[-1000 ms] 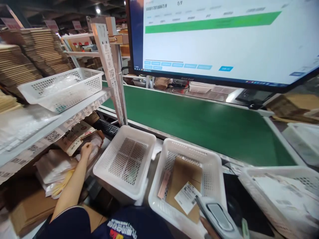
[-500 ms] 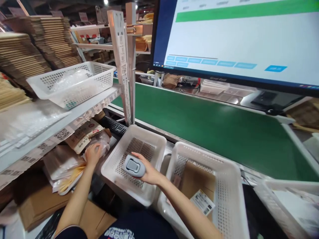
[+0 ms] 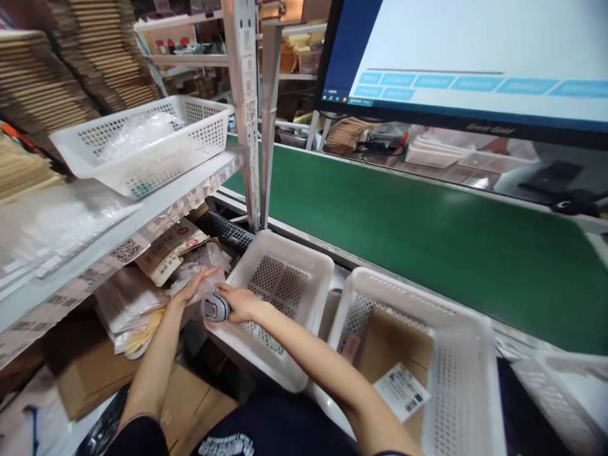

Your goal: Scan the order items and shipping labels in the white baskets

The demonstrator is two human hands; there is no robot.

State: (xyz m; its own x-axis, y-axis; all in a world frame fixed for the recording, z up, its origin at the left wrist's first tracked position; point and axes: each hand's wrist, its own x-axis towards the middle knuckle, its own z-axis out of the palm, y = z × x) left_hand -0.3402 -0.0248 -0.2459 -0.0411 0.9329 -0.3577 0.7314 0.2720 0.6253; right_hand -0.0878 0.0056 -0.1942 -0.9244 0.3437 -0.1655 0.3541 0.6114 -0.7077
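The handle of the scanner (image 3: 215, 307) is hidden inside the right hand (image 3: 241, 303); only its grey head is seen. What is packed in the clear bags (image 3: 204, 258) under the left hand (image 3: 192, 288) cannot be told. The print on the label (image 3: 401, 392), right of both hands, is too small to be read, as are the codes on the shelf edge (image 3: 123, 250) above the left hand. The monitor (image 3: 475, 57), beyond the hands, is cut off by the top and right edges, and its text is blurred.

Both bare forearms reach forward to the left rim of the basket (image 3: 317, 301), left hand (image 3: 197, 283) flat and open-fingered, right hand (image 3: 240, 303) curled around a scanner (image 3: 215, 307).
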